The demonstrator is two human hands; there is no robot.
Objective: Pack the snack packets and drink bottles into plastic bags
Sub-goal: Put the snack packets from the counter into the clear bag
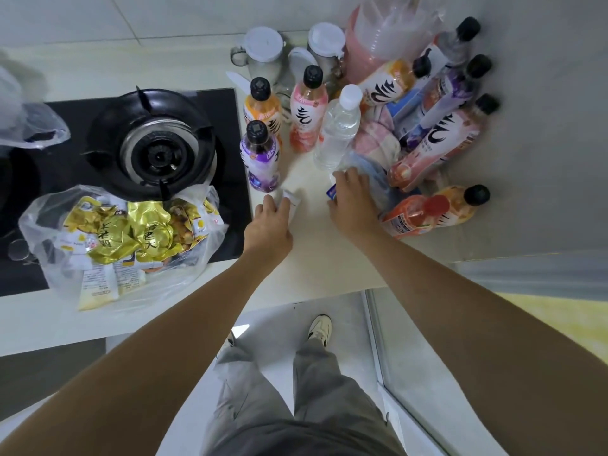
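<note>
A clear plastic bag (194, 258) full of gold and yellow snack packets (131, 238) lies on the counter's left, partly on the stove. Purple (260, 156), orange (263, 106) and pink (307, 110) drink bottles and a water bottle (339, 130) stand upright. Several more bottles lie on the right, among them an orange-red one (431, 209) and a pink one (437, 143). My left hand (271, 222) pinches a white folded piece (292, 200). My right hand (353, 199) grips a crumpled clear bag (378, 182); a small blue packet (331, 192) shows at its thumb.
A gas burner (154, 143) sits on the black stove top behind the snack bag. Two white-lidded jars (263, 51) and a stack of pink bags (378, 37) stand at the back. A pink cloth (378, 136) lies among the bottles. Another clear bag (26, 123) is far left.
</note>
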